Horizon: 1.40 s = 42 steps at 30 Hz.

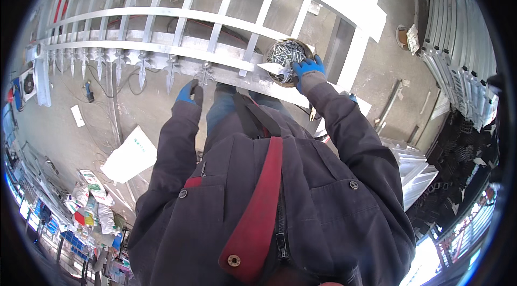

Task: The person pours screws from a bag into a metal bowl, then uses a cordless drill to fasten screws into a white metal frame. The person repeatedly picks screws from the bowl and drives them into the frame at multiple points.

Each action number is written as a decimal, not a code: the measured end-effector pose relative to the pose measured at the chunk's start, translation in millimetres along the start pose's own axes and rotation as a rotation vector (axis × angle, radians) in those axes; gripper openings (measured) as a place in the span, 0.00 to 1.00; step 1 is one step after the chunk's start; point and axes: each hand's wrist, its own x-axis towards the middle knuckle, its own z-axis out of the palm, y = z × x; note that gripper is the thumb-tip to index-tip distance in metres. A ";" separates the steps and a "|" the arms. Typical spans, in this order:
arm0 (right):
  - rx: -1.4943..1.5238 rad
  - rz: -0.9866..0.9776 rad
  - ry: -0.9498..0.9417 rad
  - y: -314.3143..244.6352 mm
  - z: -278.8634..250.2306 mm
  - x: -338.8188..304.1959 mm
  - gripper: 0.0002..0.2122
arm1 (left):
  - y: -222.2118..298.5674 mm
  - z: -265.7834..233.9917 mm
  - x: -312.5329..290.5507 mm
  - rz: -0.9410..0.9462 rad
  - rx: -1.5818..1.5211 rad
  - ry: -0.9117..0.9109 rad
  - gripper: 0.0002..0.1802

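A white metal fence panel [161, 48] with spear-shaped tips lies flat in front of me. My left hand [189, 93], in a blue glove, hangs just below a spear tip [205, 73] at the panel's lower rail, fingers curled, holding nothing that I can see. My right hand [307, 68], also blue-gloved, rests on the rim of a round bowl [287, 55] full of silvery screws that sits on the panel, and its fingers pinch a small white piece beside the bowl. My dark jacket with a red strap fills the lower picture.
Concrete floor lies under the panel, with a white paper sheet [129, 156] and coloured packages [89, 200] at the left. More white fence panels [458, 44] are stacked at the right, black parts [463, 146] below them. A cable and small tool [89, 91] lie on the floor at the left.
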 end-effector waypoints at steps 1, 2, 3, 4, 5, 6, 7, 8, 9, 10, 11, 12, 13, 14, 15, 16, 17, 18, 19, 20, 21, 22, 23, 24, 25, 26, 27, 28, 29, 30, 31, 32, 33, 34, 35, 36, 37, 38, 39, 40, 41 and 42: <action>0.038 -0.012 0.050 3.1 -1.6 -2.5 0.23 | 24.5 11.1 -5.3 0.052 -0.045 0.024 0.22; 0.070 -0.021 0.099 5.8 -3.2 -6.0 0.23 | 49.9 24.1 -9.4 0.164 -0.050 0.028 0.21; 0.100 -0.031 0.145 9.7 -4.8 -10.3 0.23 | 74.5 38.8 -14.8 0.192 -0.055 0.010 0.20; 0.151 -0.045 0.201 14.7 -6.3 -15.6 0.22 | 97.9 55.3 -21.1 0.355 0.024 0.051 0.20; 0.179 -0.075 0.220 19.1 -6.9 -21.4 0.21 | 119.8 72.9 -24.7 0.514 0.097 0.092 0.19; 0.212 -0.107 0.260 24.6 -7.5 -26.8 0.21 | 140.2 88.6 -20.1 0.650 0.239 0.067 0.21; 0.241 -0.139 0.312 30.0 -7.7 -30.8 0.20 | 157.9 104.1 -12.9 0.814 0.373 0.053 0.24; 0.270 -0.175 0.330 34.7 -7.6 -33.1 0.19 | 170.4 120.1 -11.1 0.873 0.547 0.033 0.27; 0.295 -0.211 0.356 39.1 -6.8 -35.7 0.18 | 178.6 134.8 -9.3 0.927 0.721 0.011 0.31; 0.322 -0.248 0.379 42.3 -5.3 -37.8 0.17 | 183.5 146.5 -5.3 0.961 0.777 -0.027 0.35; 0.381 -0.276 0.374 44.6 -4.0 -38.4 0.17 | 186.0 155.8 -0.5 0.920 0.857 -0.095 0.35; 0.443 -0.308 0.368 44.8 -2.0 -39.0 0.17 | 186.2 162.5 4.4 0.908 0.910 -0.124 0.36; 0.506 -0.332 0.347 43.8 -0.3 -38.4 0.16 | 185.1 165.5 9.6 0.843 0.990 -0.220 0.36; 0.535 -0.355 0.383 43.1 1.5 -38.7 0.16 | 183.0 165.3 14.9 0.800 0.992 -0.273 0.33; 0.610 -0.354 0.435 39.8 3.8 -39.0 0.15 | 181.5 164.6 20.8 0.827 0.996 -0.280 0.32; 0.682 -0.343 0.476 36.4 6.6 -40.2 0.15 | 179.8 163.1 25.1 0.793 1.021 -0.347 0.30; 0.754 -0.338 0.527 35.0 9.2 -41.9 0.15 | 178.0 161.2 28.1 0.768 1.039 -0.399 0.28; 0.886 -0.267 0.536 35.4 11.6 -43.2 0.16 | 175.2 157.2 29.9 0.928 1.006 -0.280 0.23; 1.019 -0.206 0.552 37.8 14.3 -45.1 0.17 | 172.4 154.4 30.9 0.865 0.969 -0.287 0.22; 1.150 -0.144 0.561 41.5 17.6 -47.7 0.18 | 167.9 151.0 29.2 0.801 0.934 -0.289 0.20; 1.274 -0.079 0.555 46.9 20.4 -47.0 0.20 | 163.2 147.3 28.7 0.771 0.873 -0.269 0.19; 1.353 0.077 0.623 54.9 22.8 -44.0 0.22 | 157.1 142.0 27.5 0.777 0.738 -0.199 0.17; 1.424 0.242 0.669 58.7 26.8 -38.6 0.25 | 148.3 135.4 23.9 0.808 0.578 -0.115 0.15; 1.298 0.357 0.538 66.1 32.9 -38.7 0.30 | 138.7 128.9 19.9 0.838 0.418 -0.032 0.13; 1.127 0.449 0.383 68.9 39.2 -33.1 0.35 | 128.4 123.2 15.3 0.644 0.190 -0.088 0.13; 1.066 0.424 0.201 67.0 46.6 -24.2 0.36 | 117.6 118.3 9.7 0.451 -0.038 -0.139 0.12; 0.992 0.375 0.061 61.6 54.9 -13.8 0.37 | 105.1 111.2 1.6 0.295 -0.176 -0.182 0.14; 0.775 0.355 0.123 51.0 64.5 -3.2 0.33 | 92.6 104.5 -7.3 0.173 -0.324 -0.203 0.16; 0.894 0.384 0.117 52.2 71.5 5.2 0.32 | 80.1 95.9 -14.3 0.055 -0.307 -0.195 0.17; 1.004 0.418 0.054 50.3 78.3 12.5 0.32 | 67.7 87.4 -20.9 -0.028 -0.301 -0.189 0.18; 1.110 0.453 -0.010 50.3 82.9 18.3 0.31 | 56.0 81.9 -27.0 -0.131 -0.284 -0.184 0.20; 1.050 0.427 0.066 49.9 86.1 20.4 0.28 | 44.3 79.2 -35.4 -0.171 -0.421 -0.182 0.23; 0.988 0.401 0.141 50.3 87.1 20.1 0.26 | 32.3 76.9 -42.6 -0.189 -0.448 -0.140 0.23; 0.921 0.414 0.182 50.4 85.1 19.5 0.24 | 20.0 74.8 -48.7 -0.203 -0.481 -0.100 0.24; 1.037 0.396 0.178 48.5 80.7 18.1 0.23 | 8.0 74.1 -53.7 -0.231 -0.507 -0.055 0.24; 1.147 0.425 0.139 46.2 73.4 15.5 0.22 | -3.4 75.4 -59.0 -0.268 -0.589 -0.002 0.24; 1.255 0.456 0.090 39.7 64.2 14.2 0.21 | -14.1 77.2 -63.4 -0.318 -0.663 0.054 0.24; 1.319 0.463 0.082 29.6 51.7 20.0 0.20 | -23.1 79.6 -65.1 -0.358 -0.738 0.087 0.24; 1.420 0.362 0.103 15.5 38.7 26.5 0.20 | -31.5 80.2 -62.6 -0.394 -0.762 0.080 0.25; 1.443 0.380 0.041 -1.6 23.6 40.2 0.21 | -38.8 79.5 -59.5 -0.416 -0.788 0.054 0.26; 1.490 0.364 0.056 -23.9 9.1 55.2 0.20 | -44.3 79.4 -57.6 -0.434 -0.811 0.029 0.26; 1.414 0.301 0.005 -41.0 -7.4 70.4 0.19 | -48.8 79.5 -57.0 -0.417 -0.812 0.059 0.26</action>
